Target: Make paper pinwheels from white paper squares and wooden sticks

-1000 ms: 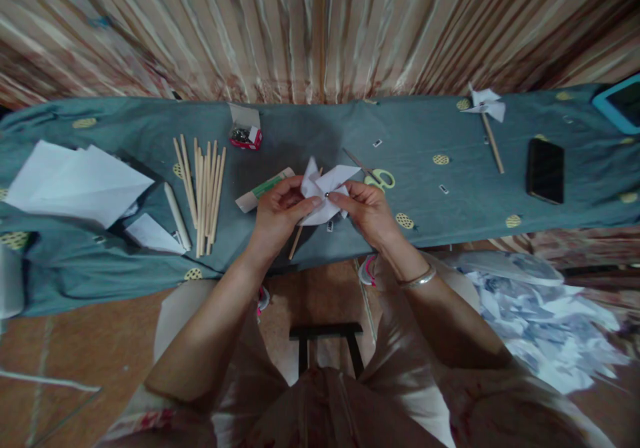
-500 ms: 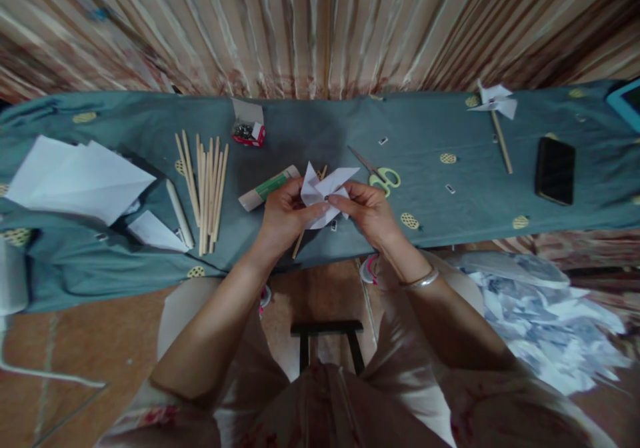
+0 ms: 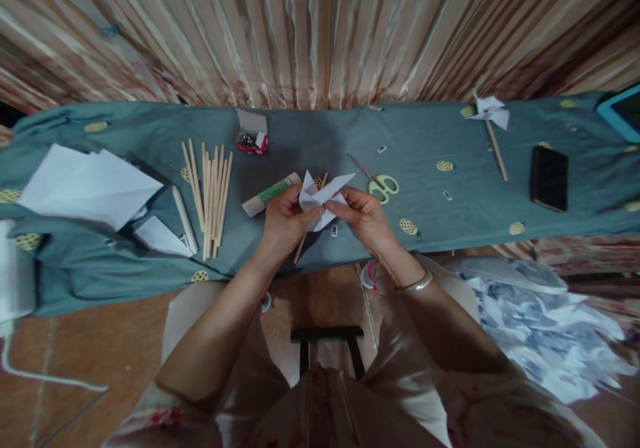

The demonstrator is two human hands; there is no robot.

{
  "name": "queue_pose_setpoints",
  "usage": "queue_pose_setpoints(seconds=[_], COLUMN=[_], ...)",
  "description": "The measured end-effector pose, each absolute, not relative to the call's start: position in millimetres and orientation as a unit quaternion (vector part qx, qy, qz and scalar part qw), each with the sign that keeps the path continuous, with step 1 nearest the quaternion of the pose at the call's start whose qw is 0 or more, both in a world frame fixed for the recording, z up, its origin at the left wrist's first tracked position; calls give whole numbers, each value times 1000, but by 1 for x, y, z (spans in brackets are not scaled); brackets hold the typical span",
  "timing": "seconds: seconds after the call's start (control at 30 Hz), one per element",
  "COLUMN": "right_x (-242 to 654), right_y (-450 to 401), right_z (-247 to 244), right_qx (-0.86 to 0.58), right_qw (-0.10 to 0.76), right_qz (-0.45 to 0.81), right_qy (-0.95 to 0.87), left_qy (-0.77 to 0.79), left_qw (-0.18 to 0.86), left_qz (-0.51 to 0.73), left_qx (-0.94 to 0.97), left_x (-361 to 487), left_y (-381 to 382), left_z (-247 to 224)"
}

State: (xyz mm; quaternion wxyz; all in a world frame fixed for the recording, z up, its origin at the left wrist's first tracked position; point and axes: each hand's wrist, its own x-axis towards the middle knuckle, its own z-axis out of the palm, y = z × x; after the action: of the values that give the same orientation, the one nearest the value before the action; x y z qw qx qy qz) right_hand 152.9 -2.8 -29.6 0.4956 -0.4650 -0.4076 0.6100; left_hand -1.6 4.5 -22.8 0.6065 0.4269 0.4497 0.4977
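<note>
Between my hands, above the table's front half, is a white paper pinwheel (image 3: pixel 314 196) with folded points and a small dark spot at its centre. My left hand (image 3: pixel 284 225) is closed on its left side, the thumb lying across the paper. At its right side, my right hand (image 3: pixel 367 218) pinches the paper close to the centre. A thin wooden stick (image 3: pixel 300 248) shows below and above the pinwheel, partly hidden by it. Left of it lies a green and white tube (image 3: pixel 270 195), close to my left hand. Scissors with light green handles (image 3: pixel 384 187) rest just beyond my right hand.
Several wooden sticks (image 3: pixel 215 201), a white pen-like rod (image 3: pixel 185 221) and white paper sheets (image 3: pixel 90 185) lie left. A small red box (image 3: pixel 253 141) stands open behind. At right are a finished pinwheel (image 3: pixel 493 111), a phone (image 3: pixel 549 178) and, lower, a bag of paper scraps (image 3: pixel 545 328).
The view has shifted slightly, so the table sits a little lower in it. My right thumb has drawn back slightly from the pinwheel's centre, where the dark spot shows more plainly.
</note>
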Motion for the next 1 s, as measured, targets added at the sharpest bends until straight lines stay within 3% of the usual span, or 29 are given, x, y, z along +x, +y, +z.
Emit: queue_pose_setpoints(seconds=[0.7, 1.0], right_x=[147, 142], right_y=[-1, -2], right_z=[-28, -33], right_qx=[-459, -461], right_qw=[509, 562], right_qz=[606, 533], right_qy=[-404, -433], left_qy=[449, 457], left_qw=[615, 622], left_qz=[509, 517], left_qx=[401, 370], left_x=[-2, 1], left_y=[5, 7], left_z=[-19, -18])
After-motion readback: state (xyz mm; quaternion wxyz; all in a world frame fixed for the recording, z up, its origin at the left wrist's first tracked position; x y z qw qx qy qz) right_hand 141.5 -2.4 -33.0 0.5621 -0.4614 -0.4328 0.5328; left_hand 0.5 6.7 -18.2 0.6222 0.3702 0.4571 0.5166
